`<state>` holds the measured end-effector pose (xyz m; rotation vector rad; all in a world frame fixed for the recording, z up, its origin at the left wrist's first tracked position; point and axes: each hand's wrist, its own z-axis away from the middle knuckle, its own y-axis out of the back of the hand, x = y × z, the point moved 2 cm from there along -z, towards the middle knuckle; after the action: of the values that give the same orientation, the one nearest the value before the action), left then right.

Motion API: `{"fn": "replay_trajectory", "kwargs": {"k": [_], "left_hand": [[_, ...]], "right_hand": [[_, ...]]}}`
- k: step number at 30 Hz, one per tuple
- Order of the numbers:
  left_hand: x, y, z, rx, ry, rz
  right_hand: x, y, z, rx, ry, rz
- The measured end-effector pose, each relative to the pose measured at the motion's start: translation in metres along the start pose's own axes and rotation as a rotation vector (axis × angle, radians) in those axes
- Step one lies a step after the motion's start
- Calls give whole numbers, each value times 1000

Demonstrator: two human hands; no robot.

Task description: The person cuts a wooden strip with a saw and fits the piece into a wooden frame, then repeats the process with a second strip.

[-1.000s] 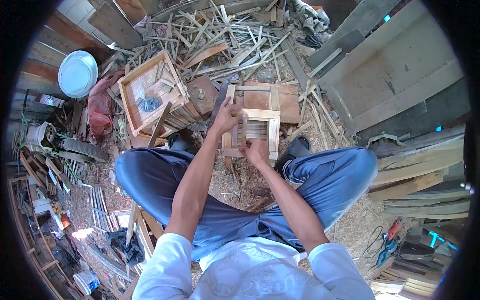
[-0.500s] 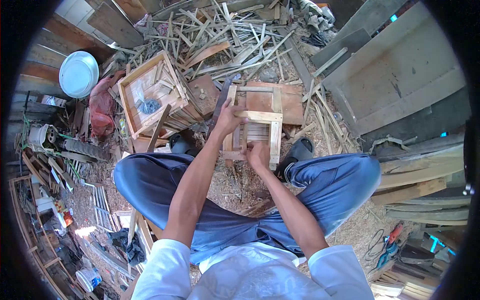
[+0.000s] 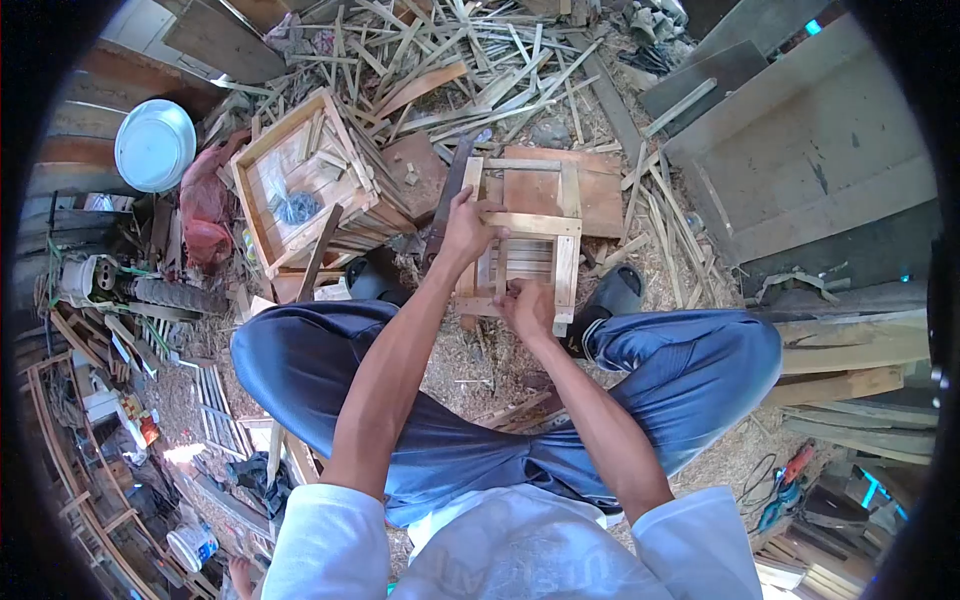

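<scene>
A small wooden frame (image 3: 567,262) of pale battens stands on the floor between my feet, with narrow slats showing through its nearer opening. My left hand (image 3: 468,232) is closed around its left side, at the end of the middle crossbar (image 3: 535,223). Nearer to me, my right hand (image 3: 528,308) has its fingers closed on the lower end of a thin upright wooden slat (image 3: 501,268), just above the front rail (image 3: 478,306). Part of that slat's end is hidden by my fingers.
Left of the frame stands a wooden crate (image 3: 262,240) holding a clear bag of nails (image 3: 297,208). A brown board (image 3: 590,195) lies behind the frame. Scrap sticks (image 3: 490,90) are heaped beyond. A power tool (image 3: 785,490) lies lower right. Part of another person (image 3: 240,577) shows lower left.
The whole view has shifted slightly, so the frame appears a little further right. Both hands keep their places on the wood. Part of another person has come into view at lower left.
</scene>
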<state>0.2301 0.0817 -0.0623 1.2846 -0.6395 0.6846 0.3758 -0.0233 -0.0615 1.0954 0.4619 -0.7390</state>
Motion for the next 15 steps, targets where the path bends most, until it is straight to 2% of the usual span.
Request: {"fn": "replay_trajectory", "kwargs": {"k": [4, 7, 10, 15], "left_hand": [[0, 0, 0, -11, 23, 8], [-1, -4, 0, -20, 20, 7], [-7, -8, 0, 40, -19, -51], [-14, -10, -3, 89, 25, -69]], "right_hand": [[-6, 7, 1, -11, 52, 74], [-5, 4, 1, -17, 6, 60], [-3, 2, 4, 56, 47, -6], [-5, 4, 2, 10, 99, 92]]}}
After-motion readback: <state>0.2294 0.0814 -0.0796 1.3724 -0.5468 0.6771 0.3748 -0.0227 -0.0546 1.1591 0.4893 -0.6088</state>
